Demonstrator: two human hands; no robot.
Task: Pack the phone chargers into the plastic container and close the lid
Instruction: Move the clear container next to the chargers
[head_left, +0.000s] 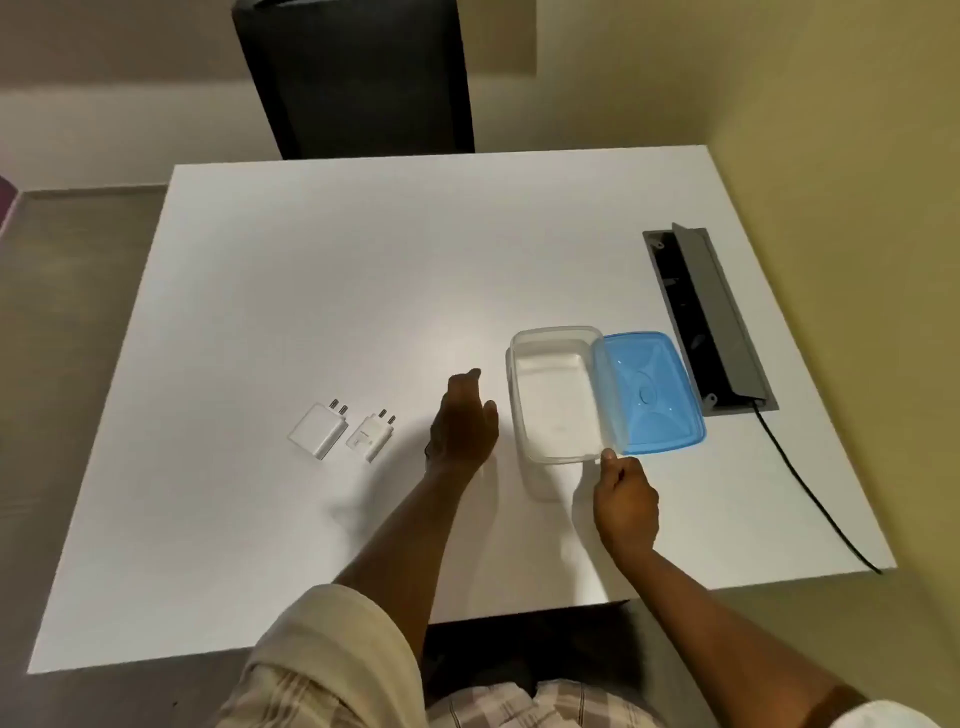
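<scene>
Two white phone chargers lie side by side on the white table (311, 291): a larger charger (318, 429) on the left and a smaller charger (369, 435) to its right, prongs pointing away from me. A clear plastic container (553, 400) stands open and looks empty at centre right. Its blue lid (649, 395) rests beside it on the right, overlapping the rim. My left hand (464, 421) hovers flat between the chargers and the container, holding nothing. My right hand (623, 499) pinches the container's near right corner.
A grey cable box (711, 317) with its flap raised is set into the table at the right. A black cable (815, 499) runs from it to the near right edge. A black chair (358, 78) stands beyond the far edge.
</scene>
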